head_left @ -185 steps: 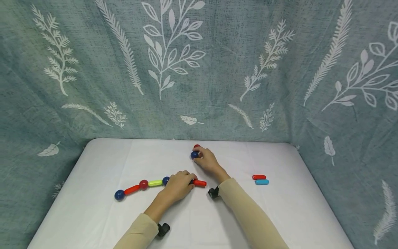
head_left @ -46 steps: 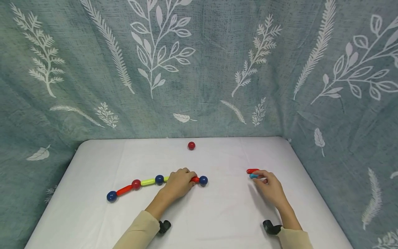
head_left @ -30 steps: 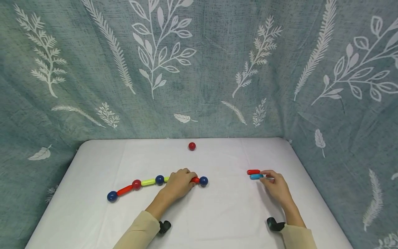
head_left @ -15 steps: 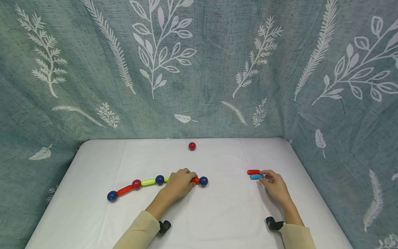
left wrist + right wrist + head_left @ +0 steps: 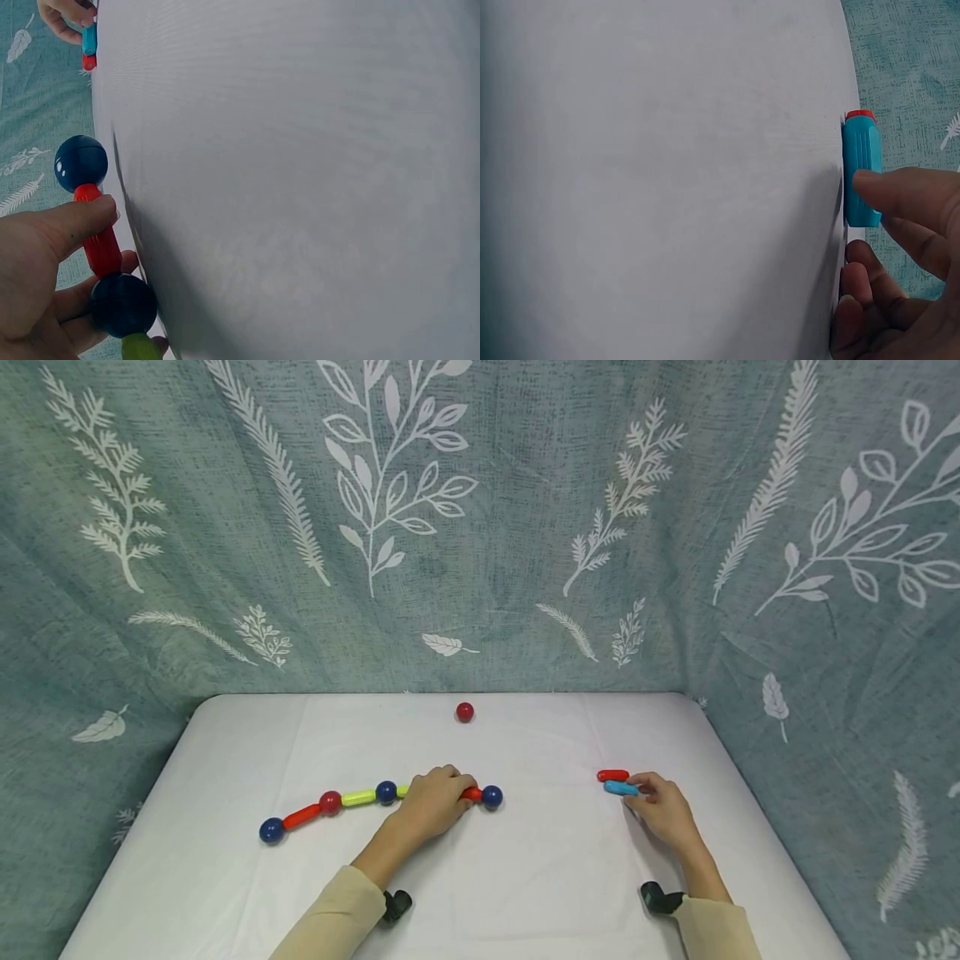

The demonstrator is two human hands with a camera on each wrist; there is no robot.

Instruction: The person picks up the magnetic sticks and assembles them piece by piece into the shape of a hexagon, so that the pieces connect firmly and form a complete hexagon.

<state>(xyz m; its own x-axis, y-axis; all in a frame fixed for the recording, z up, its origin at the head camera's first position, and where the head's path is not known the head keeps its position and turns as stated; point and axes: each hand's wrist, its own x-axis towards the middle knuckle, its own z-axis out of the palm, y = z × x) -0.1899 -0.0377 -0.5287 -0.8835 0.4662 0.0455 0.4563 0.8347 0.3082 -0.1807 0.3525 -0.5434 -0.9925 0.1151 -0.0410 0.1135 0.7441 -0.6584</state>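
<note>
A chain of balls and rods lies across the left and middle of the table: blue ball (image 5: 272,831), red rod (image 5: 302,817), red ball (image 5: 330,802), yellow-green rod (image 5: 358,797), blue ball (image 5: 386,792), then a part covered by my left hand (image 5: 433,802). That hand holds the chain near its right end, thumb on a red rod (image 5: 103,251), fingers behind it and a blue ball (image 5: 124,306). Another blue ball (image 5: 81,163) caps this end. At the right, my right hand (image 5: 663,808) pinches the near end of a light-blue rod (image 5: 862,161) between thumb and finger.
A loose red rod (image 5: 612,775) lies just behind the light-blue one. One red ball (image 5: 465,712) sits alone near the back edge of the white table (image 5: 540,877). A patterned cloth (image 5: 495,527) hangs behind the table and along its sides.
Since the oldest frame, the blue ball from my right hand has joined the chain's right end, and that hand has moved right to the light-blue rod. Lately the rod has tilted slightly; my left hand stays put.
</note>
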